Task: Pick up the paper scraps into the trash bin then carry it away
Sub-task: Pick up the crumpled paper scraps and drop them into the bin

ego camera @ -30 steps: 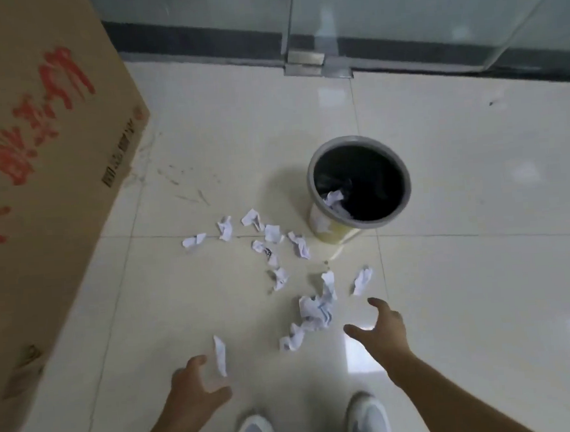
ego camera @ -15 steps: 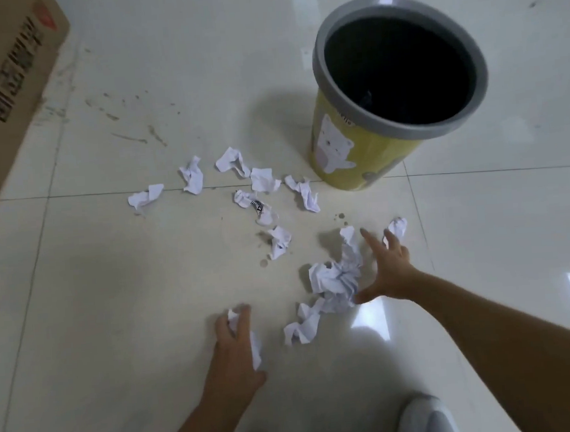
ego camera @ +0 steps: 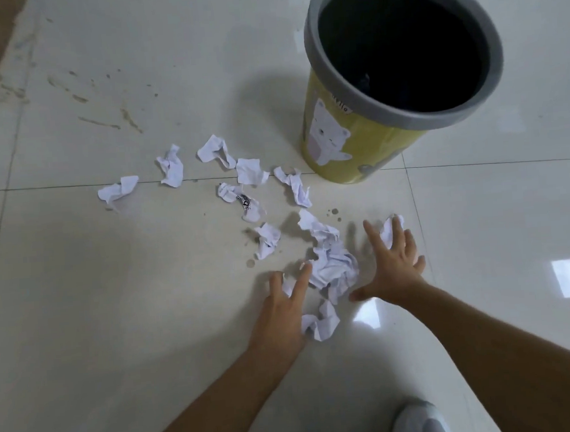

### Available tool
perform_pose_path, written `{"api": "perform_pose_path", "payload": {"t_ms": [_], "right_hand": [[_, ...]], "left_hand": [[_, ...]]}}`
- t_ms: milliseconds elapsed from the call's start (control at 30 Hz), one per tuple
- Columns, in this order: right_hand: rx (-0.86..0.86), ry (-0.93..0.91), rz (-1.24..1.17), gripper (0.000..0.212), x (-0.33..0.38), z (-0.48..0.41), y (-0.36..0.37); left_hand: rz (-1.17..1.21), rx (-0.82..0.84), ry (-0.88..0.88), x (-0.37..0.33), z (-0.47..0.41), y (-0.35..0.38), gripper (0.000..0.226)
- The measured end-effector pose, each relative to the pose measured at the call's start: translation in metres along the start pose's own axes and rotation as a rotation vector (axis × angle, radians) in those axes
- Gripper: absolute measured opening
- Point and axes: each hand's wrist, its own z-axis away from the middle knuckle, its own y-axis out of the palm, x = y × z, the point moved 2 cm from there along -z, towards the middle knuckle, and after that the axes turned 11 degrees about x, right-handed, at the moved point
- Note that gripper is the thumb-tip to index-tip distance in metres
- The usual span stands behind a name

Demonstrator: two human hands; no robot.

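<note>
**Both hands closing in on the biggest wad**

Since half a second ago my left hand [ego camera: 280,312] has slid right to the crumpled paper wad [ego camera: 334,268], fingers spread, gripping nothing. My right hand [ego camera: 395,265], also spread, flanks the wad and covers a small scrap [ego camera: 390,230]. About ten paper scraps [ego camera: 172,166] lie on the floor [ego camera: 115,312]; the yellow trash bin [ego camera: 356,150] stands just beyond. Nearly everything remains.

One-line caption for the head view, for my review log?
Both hands, left hand and right hand, spread open around a crumpled paper pile on the tiled floor, beside a yellow trash bin.
</note>
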Motion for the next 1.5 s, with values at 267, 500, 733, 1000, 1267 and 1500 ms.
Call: {"api": "perform_pose_path", "payload": {"t_ms": [267,500,733,1000,1267,1500], "right_hand": [[-0.057,-0.347,-0.018,0.119,0.037,0.008,0.039],[0.094,-0.335,-0.435,0.058,0.058,0.022,0.049],[0.026,-0.482,-0.453,0.035,0.103,0.052,-0.013],[-0.428,-0.772,-0.246,0.017,0.201,0.117,-0.214],[-0.639,-0.589,-0.260,0.048,0.131,0.123,-0.333],[-0.517,-0.382,-0.331,0.097,0.079,0.074,-0.322]], "left_hand": [[-0.110,0.024,0.040,-0.016,-0.053,-0.001,0.109],[0.185,0.040,0.056,-0.007,-0.054,0.001,0.058],[0.279,-0.186,0.065,-0.003,-0.018,-0.063,0.065],[0.033,-0.672,0.197,-0.070,0.024,-0.271,0.076],[-0.009,-0.625,0.430,-0.203,-0.023,-0.327,0.082],[-0.052,-0.342,0.227,-0.218,-0.092,-0.292,0.114]]}}
